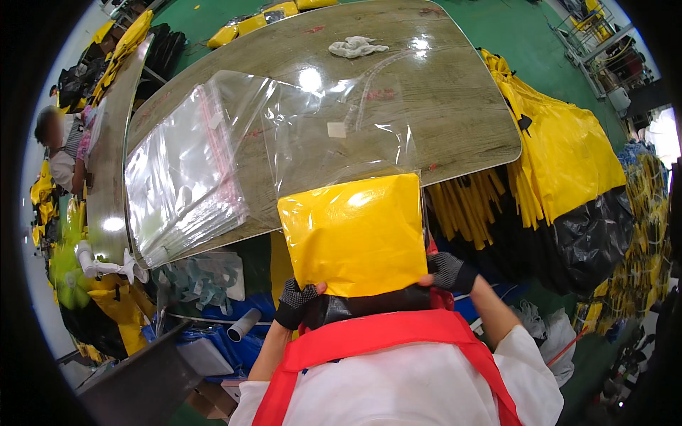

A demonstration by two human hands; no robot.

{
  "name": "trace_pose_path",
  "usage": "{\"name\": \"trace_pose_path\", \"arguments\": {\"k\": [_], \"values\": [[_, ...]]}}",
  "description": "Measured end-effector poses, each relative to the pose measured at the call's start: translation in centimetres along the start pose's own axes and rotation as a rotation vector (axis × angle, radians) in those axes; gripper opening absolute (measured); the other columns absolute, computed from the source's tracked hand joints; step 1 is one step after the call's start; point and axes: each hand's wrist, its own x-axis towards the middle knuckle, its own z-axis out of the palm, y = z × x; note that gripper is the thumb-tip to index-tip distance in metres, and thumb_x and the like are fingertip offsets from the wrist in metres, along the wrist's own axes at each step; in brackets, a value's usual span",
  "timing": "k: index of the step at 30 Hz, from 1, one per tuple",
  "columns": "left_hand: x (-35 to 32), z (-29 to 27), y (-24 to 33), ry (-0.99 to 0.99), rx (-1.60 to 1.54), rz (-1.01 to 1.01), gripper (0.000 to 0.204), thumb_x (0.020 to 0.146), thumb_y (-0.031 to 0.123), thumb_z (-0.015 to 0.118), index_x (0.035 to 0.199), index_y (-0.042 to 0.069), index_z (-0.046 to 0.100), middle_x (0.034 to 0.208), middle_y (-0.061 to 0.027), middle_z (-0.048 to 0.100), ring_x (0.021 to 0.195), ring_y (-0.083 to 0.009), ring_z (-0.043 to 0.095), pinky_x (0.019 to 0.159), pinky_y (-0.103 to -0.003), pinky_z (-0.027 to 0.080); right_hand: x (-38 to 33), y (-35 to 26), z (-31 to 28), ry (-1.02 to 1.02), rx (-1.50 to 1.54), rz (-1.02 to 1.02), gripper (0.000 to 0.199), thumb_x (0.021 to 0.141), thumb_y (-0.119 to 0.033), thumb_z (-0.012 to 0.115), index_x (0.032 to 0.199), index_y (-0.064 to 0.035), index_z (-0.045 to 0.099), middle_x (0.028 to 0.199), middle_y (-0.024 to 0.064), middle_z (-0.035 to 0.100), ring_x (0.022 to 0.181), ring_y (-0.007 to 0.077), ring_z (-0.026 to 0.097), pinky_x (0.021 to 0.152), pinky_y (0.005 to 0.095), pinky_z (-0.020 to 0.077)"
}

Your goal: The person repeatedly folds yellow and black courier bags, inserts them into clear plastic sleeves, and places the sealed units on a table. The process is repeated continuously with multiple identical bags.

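The left hand and the right hand, both in dark speckled gloves with bare thumb tips, grasp the lower corners of a flat, rectangular yellow folded sheet bundle. It sits at the table's near edge, in front of the red-strapped torso. A clear plastic bag spreads beyond its top edge onto the wood-grain table; glare hides how far it wraps the bundle. Leftward lies a stack of clear plastic bags.
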Motion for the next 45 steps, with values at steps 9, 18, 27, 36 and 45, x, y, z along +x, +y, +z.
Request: {"name": "trace_pose_path", "arguments": {"k": [9, 18, 27, 36, 45], "values": [[4.0, -3.0, 6.3, -0.009, -0.458, 0.205, 0.051, 0.076, 0.025, 0.072, 0.117, 0.002, 0.054, 0.105, -0.0067, 0.062, 0.094, -0.0174, 0.058, 0.083, -0.029, 0.045, 2.8, -5.6, 1.9, 0.209, 0.537, -0.410, 0.055, 0.077, -0.018, 0.071, 0.125, -0.0016, 0.048, 0.112, 0.0090, 0.060, 0.102, 0.0151, 0.055, 0.091, 0.0302, 0.0427], [3.9, -1.5, 4.8, -0.048, -0.540, 0.082, 0.047, 0.085, 0.032, 0.062, 0.118, 0.001, 0.052, 0.110, -0.0070, 0.060, 0.100, -0.0189, 0.057, 0.088, -0.032, 0.045, 2.6, -4.5, -0.5, 0.146, 0.430, -0.084, 0.052, 0.078, -0.025, 0.069, 0.120, 0.0009, 0.051, 0.108, 0.0082, 0.061, 0.098, 0.0152, 0.057, 0.085, 0.0282, 0.0457], [1.1, 0.5, -0.5, -0.053, -0.270, -0.013, 0.061, 0.076, 0.035, 0.071, 0.122, 0.002, 0.049, 0.116, -0.0091, 0.057, 0.105, -0.0198, 0.053, 0.090, -0.029, 0.041, -0.5, -2.1, 2.4, 0.203, 0.595, -0.087, 0.064, 0.078, -0.025, 0.070, 0.129, -0.0016, 0.041, 0.122, 0.0094, 0.053, 0.110, 0.0197, 0.051, 0.094, 0.0323, 0.0402], [-1.1, -0.2, -2.1, 0.076, 0.387, 0.198, 0.050, 0.071, 0.036, 0.076, 0.108, 0.005, 0.061, 0.100, -0.0099, 0.067, 0.094, -0.0236, 0.063, 0.080, -0.034, 0.049, -2.6, -1.4, 2.9, 0.149, -0.015, 0.241, 0.067, 0.071, -0.052, 0.069, 0.111, -0.0003, 0.056, 0.115, 0.0222, 0.056, 0.116, 0.0329, 0.047, 0.095, 0.0362, 0.0381], [1.1, -3.8, 4.3, -0.253, 0.034, 0.259, 0.061, 0.083, 0.031, 0.064, 0.130, 0.001, 0.038, 0.122, -0.0087, 0.053, 0.110, -0.0203, 0.052, 0.094, -0.034, 0.041, -0.9, -1.8, -3.9, -0.116, -0.179, -0.128, 0.061, 0.073, -0.051, 0.067, 0.109, -0.0028, 0.060, 0.099, 0.0139, 0.065, 0.093, 0.0242, 0.062, 0.078, 0.0351, 0.0485]]}}
